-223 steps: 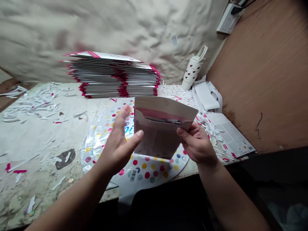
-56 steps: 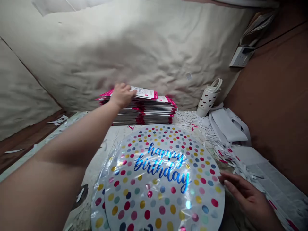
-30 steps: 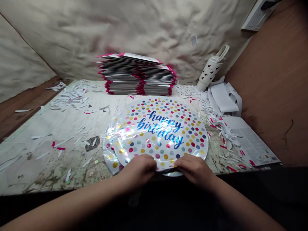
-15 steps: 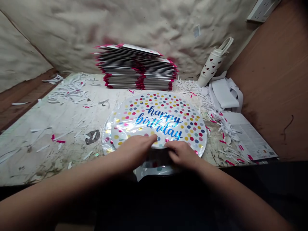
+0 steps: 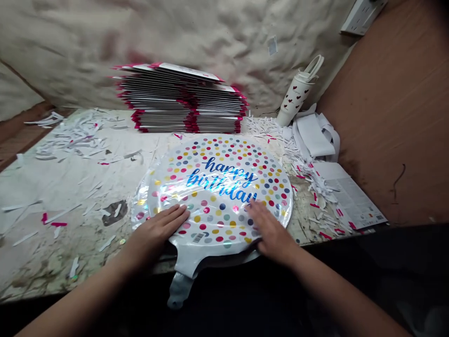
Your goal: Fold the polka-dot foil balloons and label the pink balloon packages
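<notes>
Lying flat in the centre of the frame, a white foil balloon (image 5: 228, 178) with coloured dots and blue "happy birthday" lettering rests on the surface (image 5: 140, 145). Lower edge reaches the surface's near edge; its pale neck (image 5: 189, 260) hangs past it at bottom centre. Small barcode just above the neck. A second foil layer (image 5: 140, 199) shows beneath, along the left side.

Left hand (image 5: 157, 229), lower left of centre: grip released, fingers together and extended on the balloon's lower left. Right hand (image 5: 273, 234), lower right of centre, slightly blurred: grip loose, fingers extended over the lower right; cannot tell whether the thumb goes under the edge.

Upper centre: tall stack of pink-edged packets (image 5: 168, 103) in two overlapping columns, top ones tilted, just behind the balloon. Upper right: white tumbler (image 5: 295, 100) with dark red hearts and a loop handle. White paper strip (image 5: 314, 135) lies folded beside it. Right of frame: printed sheet (image 5: 358, 196), white and pink cuttings (image 5: 317, 187) along its left side. More scraps (image 5: 80, 133) heaped at left. Socket strip (image 5: 363, 18) in the top right corner.
</notes>
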A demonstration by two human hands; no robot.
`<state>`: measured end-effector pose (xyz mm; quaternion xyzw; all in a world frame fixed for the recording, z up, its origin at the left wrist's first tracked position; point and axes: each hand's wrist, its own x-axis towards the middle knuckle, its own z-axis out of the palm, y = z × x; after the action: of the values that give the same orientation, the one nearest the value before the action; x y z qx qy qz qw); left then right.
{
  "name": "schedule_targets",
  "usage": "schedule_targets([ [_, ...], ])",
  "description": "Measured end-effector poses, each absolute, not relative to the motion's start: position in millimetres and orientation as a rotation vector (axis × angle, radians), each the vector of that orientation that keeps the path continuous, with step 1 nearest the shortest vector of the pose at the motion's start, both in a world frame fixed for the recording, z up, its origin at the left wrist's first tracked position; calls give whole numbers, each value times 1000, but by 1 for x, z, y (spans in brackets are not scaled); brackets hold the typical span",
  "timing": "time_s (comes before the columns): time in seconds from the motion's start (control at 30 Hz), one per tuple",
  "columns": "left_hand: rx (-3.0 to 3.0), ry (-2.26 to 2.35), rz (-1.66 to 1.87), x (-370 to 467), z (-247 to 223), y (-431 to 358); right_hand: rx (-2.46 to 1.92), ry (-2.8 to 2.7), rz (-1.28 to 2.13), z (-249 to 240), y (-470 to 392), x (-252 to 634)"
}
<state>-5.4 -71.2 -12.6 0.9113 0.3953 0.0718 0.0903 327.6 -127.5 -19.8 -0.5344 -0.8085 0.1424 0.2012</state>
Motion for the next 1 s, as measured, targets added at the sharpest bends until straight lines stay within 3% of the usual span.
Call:
schedule_targets([
  [0.1, 2665, 1130, 310, -15, -17, -67, -1888, -2090, 280, -26, -113, 374],
  [0.23, 2681, 1135, 300, -26, -11, -58, -1666, -2240, 305, -30, -98, 413],
  [0.47, 2212, 1403, 258, -52, 5, -3, -1645, -1865, 890, -14, -54, 433],
  [0.6, 2069, 1805, 177, -28, 28, 40, -1728, -1604, 1107, 1, -3, 430],
  [0.7, 2269, 2014, 291, 2, 32, 40, -1794, -1596, 1075, 3, 22, 420],
  [0.8, 2682, 1811, 421, 28, 19, 11, -1878, -1605, 1010, 1, 35, 414],
  [0.9, 2740, 1549, 146, 41, -1, -20, -1995, -1605, 870, -1, 49, 416],
  [1.0, 2602, 1659, -13, 42, -14, -32, -2161, -1529, 647, 5, 65, 413],
])
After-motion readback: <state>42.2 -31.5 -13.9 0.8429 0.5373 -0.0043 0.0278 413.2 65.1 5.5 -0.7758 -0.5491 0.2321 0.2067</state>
